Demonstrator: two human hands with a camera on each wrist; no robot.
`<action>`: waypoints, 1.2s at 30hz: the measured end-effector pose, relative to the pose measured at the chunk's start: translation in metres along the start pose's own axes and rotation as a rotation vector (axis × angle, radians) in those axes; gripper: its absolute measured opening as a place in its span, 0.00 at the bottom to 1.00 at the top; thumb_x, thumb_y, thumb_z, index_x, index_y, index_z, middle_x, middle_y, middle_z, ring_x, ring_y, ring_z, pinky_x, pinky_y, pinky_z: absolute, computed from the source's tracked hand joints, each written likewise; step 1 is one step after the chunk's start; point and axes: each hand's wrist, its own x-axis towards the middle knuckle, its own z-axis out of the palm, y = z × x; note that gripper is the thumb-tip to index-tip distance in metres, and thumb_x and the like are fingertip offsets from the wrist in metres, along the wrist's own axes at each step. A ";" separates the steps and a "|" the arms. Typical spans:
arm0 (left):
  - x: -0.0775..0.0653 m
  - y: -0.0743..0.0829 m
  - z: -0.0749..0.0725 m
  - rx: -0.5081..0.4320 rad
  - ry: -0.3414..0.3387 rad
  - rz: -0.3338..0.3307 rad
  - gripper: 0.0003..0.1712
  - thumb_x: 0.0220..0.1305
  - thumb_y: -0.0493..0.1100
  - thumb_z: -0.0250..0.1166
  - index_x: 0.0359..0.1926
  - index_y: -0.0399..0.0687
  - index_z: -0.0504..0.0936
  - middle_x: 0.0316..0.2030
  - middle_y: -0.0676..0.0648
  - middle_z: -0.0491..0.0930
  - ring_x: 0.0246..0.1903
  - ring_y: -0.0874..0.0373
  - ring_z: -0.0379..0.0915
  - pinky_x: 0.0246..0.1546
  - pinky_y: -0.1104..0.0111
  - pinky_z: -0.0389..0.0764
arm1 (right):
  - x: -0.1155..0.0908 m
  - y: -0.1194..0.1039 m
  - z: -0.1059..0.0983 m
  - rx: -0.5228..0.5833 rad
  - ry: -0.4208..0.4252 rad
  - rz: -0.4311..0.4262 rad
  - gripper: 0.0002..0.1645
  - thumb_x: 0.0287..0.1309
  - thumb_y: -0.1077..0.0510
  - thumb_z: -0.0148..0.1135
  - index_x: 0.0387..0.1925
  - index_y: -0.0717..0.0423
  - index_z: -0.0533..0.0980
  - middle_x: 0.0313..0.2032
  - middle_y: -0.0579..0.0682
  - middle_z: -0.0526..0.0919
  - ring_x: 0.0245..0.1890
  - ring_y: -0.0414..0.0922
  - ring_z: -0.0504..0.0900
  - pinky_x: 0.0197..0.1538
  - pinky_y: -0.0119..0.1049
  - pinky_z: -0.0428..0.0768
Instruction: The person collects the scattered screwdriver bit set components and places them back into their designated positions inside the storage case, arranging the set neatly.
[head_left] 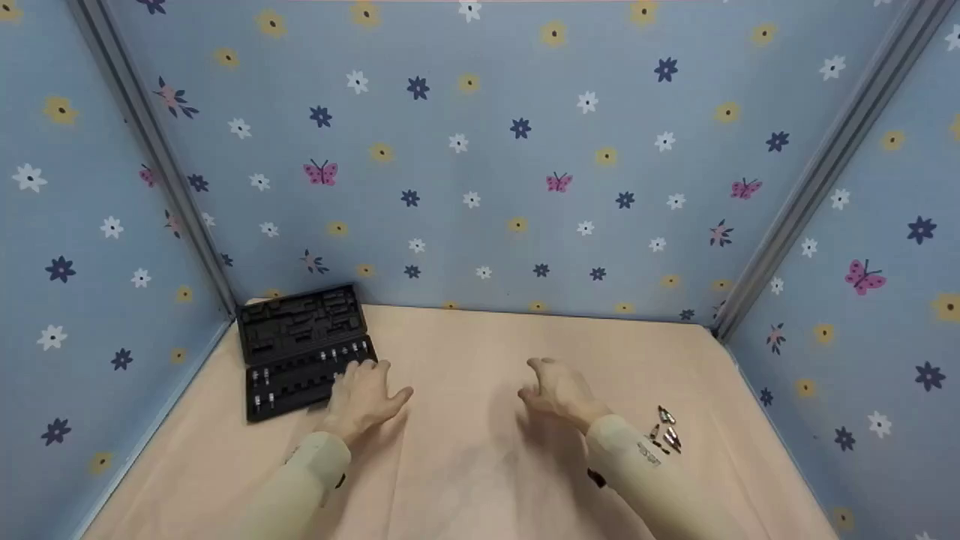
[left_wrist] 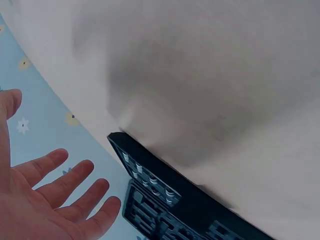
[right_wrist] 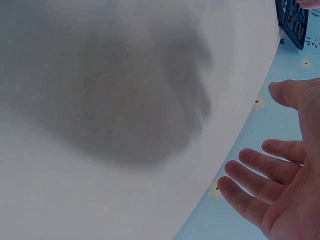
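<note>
A black plastic case lies unfolded at the back left, with small silver metal pieces standing in slots of its near half. Over that half's right-hand corner hovers my left hand, fingers spread and holding nothing; the left wrist view shows its fingertips apart from the case. My right hand is raised above the cloth near the middle, fingers loosely extended and palm bare. Several small metal pieces, shiny and dark, lie to the right of my right forearm; their exact kind is too small to tell.
A pale cloth covers the table. Blue flowered panels rise at the back and on both sides, with grey posts at the corners. The case's far edge is close to the back panel.
</note>
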 end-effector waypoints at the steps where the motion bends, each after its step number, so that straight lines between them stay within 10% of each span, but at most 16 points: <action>1: 0.000 -0.002 0.000 0.004 0.001 0.002 0.43 0.75 0.67 0.68 0.72 0.36 0.81 0.62 0.29 0.85 0.62 0.29 0.79 0.63 0.31 0.83 | 0.001 -0.003 0.001 0.006 -0.005 0.001 0.40 0.75 0.43 0.70 0.79 0.56 0.74 0.77 0.62 0.80 0.77 0.62 0.80 0.79 0.59 0.80; 36: -0.030 -0.109 -0.018 -0.012 -0.014 -0.178 0.54 0.79 0.70 0.63 0.83 0.29 0.66 0.81 0.20 0.65 0.81 0.17 0.57 0.78 0.21 0.63 | 0.067 -0.129 0.068 -0.080 -0.065 -0.175 0.63 0.74 0.22 0.58 0.90 0.60 0.56 0.90 0.60 0.59 0.89 0.59 0.62 0.89 0.61 0.65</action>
